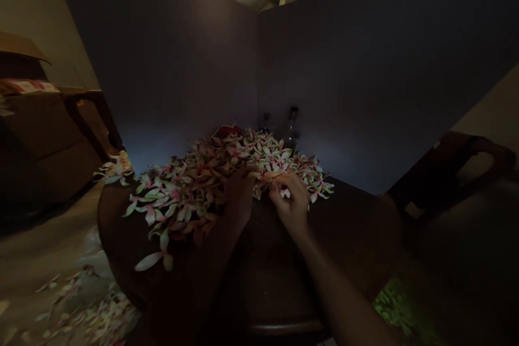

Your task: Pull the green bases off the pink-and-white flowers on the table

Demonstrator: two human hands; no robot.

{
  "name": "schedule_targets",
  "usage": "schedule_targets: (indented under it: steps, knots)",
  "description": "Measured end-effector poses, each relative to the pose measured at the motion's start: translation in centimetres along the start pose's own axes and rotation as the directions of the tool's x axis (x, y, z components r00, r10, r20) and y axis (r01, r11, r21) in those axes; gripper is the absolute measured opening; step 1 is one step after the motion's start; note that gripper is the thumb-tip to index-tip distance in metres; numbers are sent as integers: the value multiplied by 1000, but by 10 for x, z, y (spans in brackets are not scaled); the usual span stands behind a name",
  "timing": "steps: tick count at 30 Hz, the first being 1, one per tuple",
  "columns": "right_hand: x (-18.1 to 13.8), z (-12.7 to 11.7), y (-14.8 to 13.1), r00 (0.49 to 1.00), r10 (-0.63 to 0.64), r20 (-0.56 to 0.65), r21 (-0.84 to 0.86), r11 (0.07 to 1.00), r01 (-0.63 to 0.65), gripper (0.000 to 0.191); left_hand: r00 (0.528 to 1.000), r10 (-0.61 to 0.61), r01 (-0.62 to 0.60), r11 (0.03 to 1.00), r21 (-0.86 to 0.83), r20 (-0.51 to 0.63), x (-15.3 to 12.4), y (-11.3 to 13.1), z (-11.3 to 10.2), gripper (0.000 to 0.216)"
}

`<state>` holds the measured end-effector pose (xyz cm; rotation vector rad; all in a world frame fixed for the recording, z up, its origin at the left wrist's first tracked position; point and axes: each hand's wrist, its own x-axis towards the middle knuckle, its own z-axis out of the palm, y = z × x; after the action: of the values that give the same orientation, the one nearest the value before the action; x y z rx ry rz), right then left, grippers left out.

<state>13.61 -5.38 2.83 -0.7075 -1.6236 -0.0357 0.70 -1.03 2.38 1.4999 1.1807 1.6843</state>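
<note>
A large heap of white and pink flowers with pale green petal tips (pixel 182 189) spreads across the dark round table (pixel 279 275). My right hand (pixel 294 197) is closed at the front of the heap, thumb and fingers pinched on a pink-and-white flower (pixel 285 193). Beside it on the left, my left hand (pixel 240 189) lies against the heap in deep shadow. Its fingers blend into the petals, so their grip cannot be made out. One loose flower (pixel 156 259) lies apart near the left of the tabletop.
Behind the heap stand a clear bottle (pixel 292 127) and dark panels (pixel 344 81) meeting in a corner. Wooden chairs (pixel 458 173) flank the table. Cardboard boxes (pixel 36 146) are at left. Loose petals (pixel 101 316) lie on the floor, lower left; a green pile (pixel 399 305) is lower right.
</note>
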Motion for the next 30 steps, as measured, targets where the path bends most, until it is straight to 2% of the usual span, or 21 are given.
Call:
schedule_targets:
  steps: [2, 7, 16, 19, 23, 26, 30]
  knots:
    - [1, 1, 1, 999, 47, -5, 4, 999, -46, 8, 998, 20, -17, 999, 48, -63, 0, 4, 0, 20]
    - [4, 6, 8, 988, 149, 37, -48, 988, -147, 13, 961, 258, -226, 941, 252, -103, -3, 11, -3, 25]
    - [5, 4, 17, 957, 220, 190, -71, 975, -210, 21, 899, 436, -425, 851, 308, 35, -1, 0, 0, 19]
    - [6, 3, 19, 959, 218, 184, -81, 975, -206, 24, 911, 411, -398, 865, 306, 26, -1, -1, 1, 22]
    - [6, 4, 19, 964, 257, 67, -45, 966, -254, 25, 951, 293, -245, 913, 325, -104, -1, -3, 1, 24]
    - [7, 2, 16, 959, 281, -46, 1, 960, -281, 24, 952, 257, -186, 917, 352, -165, 1, -4, 1, 24]
    - [6, 0, 11, 955, 282, -95, 72, 959, -276, 24, 947, 238, -155, 927, 342, -216, 1, 0, -1, 25]
